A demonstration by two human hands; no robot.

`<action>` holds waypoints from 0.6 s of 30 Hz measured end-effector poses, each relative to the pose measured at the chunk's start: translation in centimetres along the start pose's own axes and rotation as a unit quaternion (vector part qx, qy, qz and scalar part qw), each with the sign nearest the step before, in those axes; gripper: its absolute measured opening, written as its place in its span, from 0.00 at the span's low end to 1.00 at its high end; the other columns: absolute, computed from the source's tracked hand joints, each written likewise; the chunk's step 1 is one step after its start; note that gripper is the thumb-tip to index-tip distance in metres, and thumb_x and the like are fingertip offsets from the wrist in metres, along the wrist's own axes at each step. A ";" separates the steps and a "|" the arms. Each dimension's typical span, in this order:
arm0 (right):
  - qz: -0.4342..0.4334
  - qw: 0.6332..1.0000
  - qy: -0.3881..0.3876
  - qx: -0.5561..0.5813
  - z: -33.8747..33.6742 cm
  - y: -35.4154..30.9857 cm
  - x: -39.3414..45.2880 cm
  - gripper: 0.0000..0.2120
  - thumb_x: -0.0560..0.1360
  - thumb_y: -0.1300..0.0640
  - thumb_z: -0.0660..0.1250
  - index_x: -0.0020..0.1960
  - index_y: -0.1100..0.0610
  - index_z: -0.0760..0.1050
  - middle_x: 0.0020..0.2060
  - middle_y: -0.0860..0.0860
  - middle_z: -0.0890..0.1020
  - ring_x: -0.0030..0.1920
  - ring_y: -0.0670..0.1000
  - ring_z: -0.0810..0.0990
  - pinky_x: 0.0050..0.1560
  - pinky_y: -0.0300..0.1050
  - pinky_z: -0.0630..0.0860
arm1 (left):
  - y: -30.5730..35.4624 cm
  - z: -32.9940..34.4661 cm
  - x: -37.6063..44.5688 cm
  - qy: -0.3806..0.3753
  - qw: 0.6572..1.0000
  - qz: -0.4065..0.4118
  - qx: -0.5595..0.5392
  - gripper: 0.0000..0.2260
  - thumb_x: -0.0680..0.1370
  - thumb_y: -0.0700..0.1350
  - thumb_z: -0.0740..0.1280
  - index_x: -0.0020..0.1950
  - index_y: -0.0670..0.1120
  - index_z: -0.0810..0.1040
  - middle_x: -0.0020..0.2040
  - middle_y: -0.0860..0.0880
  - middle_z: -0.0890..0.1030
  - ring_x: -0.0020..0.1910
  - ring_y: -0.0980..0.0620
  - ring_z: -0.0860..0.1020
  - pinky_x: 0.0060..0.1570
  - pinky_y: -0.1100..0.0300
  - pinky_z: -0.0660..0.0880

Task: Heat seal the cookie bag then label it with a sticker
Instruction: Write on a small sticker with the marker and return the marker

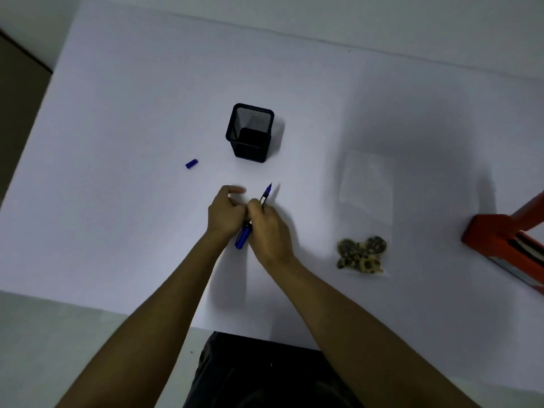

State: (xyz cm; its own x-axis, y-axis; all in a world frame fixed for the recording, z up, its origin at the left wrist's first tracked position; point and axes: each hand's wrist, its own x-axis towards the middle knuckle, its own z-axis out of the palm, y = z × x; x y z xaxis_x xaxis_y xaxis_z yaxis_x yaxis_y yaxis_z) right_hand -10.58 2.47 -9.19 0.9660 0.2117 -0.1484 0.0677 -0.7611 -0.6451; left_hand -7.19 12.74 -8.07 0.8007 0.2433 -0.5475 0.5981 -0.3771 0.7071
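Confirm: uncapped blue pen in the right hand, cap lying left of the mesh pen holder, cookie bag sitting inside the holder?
Not quite. In the head view the cookie bag lies flat on the table, to the right of the hands and apart from the mesh pen holder. The rest stands.

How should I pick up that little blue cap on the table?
Pinch the blue cap across its narrow sides, coming straight down from above. It lies flat on the table, a short tube with nothing near it, so two fingertips fit either side.
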 end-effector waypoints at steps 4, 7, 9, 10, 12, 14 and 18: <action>0.055 0.997 0.007 0.044 -1.1 -0.6 1.0 0.18 0.78 0.53 0.60 0.30 0.42 0.69 0.31 0.45 0.73 0.32 0.43 0.70 0.38 0.46 0.70 | 0.0 -0.3 -0.8 0.001 0.999 0.027 0.034 0.17 0.75 0.34 0.64 0.61 0.47 0.75 0.44 0.50 0.80 0.46 0.52 0.78 0.46 0.64 0.74; 0.055 0.994 -0.040 0.087 -1.8 -1.0 0.9 0.21 0.78 0.56 0.59 0.30 0.36 0.72 0.37 0.42 0.78 0.39 0.42 0.75 0.44 0.41 0.72 | -0.1 -0.3 -1.0 0.003 0.997 0.048 0.056 0.13 0.75 0.35 0.62 0.56 0.46 0.77 0.46 0.52 0.79 0.44 0.55 0.77 0.41 0.70 0.70; 0.067 0.992 -0.044 0.102 -2.0 -0.8 0.4 0.23 0.78 0.54 0.58 0.26 0.41 0.73 0.30 0.39 0.78 0.34 0.39 0.75 0.40 0.37 0.72 | -0.3 -0.3 -1.1 -0.005 0.996 0.054 0.076 0.12 0.76 0.35 0.61 0.55 0.45 0.78 0.46 0.52 0.79 0.45 0.54 0.77 0.40 0.70 0.70; 0.070 0.991 -0.050 0.107 -1.9 -0.4 0.3 0.23 0.78 0.54 0.58 0.25 0.45 0.71 0.26 0.40 0.75 0.30 0.40 0.72 0.37 0.39 0.70 | -0.4 -0.3 -1.2 -0.009 0.994 0.061 0.088 0.12 0.76 0.35 0.60 0.56 0.44 0.78 0.46 0.51 0.79 0.45 0.53 0.77 0.40 0.71 0.69; 0.105 0.984 -0.047 0.133 -2.2 -0.5 0.3 0.18 0.76 0.55 0.59 0.27 0.51 0.64 0.26 0.45 0.69 0.29 0.44 0.66 0.34 0.43 0.66 | -0.6 -0.2 -1.4 -0.016 0.991 0.083 0.107 0.11 0.79 0.36 0.59 0.56 0.42 0.78 0.46 0.51 0.79 0.46 0.53 0.76 0.40 0.73 0.67; 0.135 0.973 -0.029 0.185 -2.4 -0.4 0.2 0.15 0.74 0.57 0.59 0.31 0.54 0.61 0.28 0.50 0.66 0.29 0.45 0.63 0.31 0.41 0.63 | -0.9 -0.2 -1.4 -0.028 0.986 0.110 0.124 0.11 0.80 0.37 0.58 0.55 0.40 0.79 0.47 0.50 0.79 0.46 0.53 0.75 0.41 0.71 0.67; 0.230 0.932 0.018 0.280 -3.1 -0.5 0.7 0.14 0.71 0.63 0.58 0.29 0.54 0.61 0.32 0.56 0.65 0.37 0.54 0.63 0.32 0.42 0.61 | -1.5 -0.6 -1.5 -0.089 0.974 0.163 0.130 0.12 0.79 0.34 0.58 0.52 0.42 0.82 0.45 0.50 0.78 0.44 0.52 0.74 0.43 0.64 0.69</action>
State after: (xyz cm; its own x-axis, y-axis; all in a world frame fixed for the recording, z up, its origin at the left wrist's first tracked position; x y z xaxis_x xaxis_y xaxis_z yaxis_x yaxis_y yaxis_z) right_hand -9.16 1.13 -6.68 0.8687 -0.0867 -0.4877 -0.4875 -0.3246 -0.8106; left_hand -9.23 13.44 -8.04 0.9137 -0.0776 -0.3989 0.2660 -0.6277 0.7316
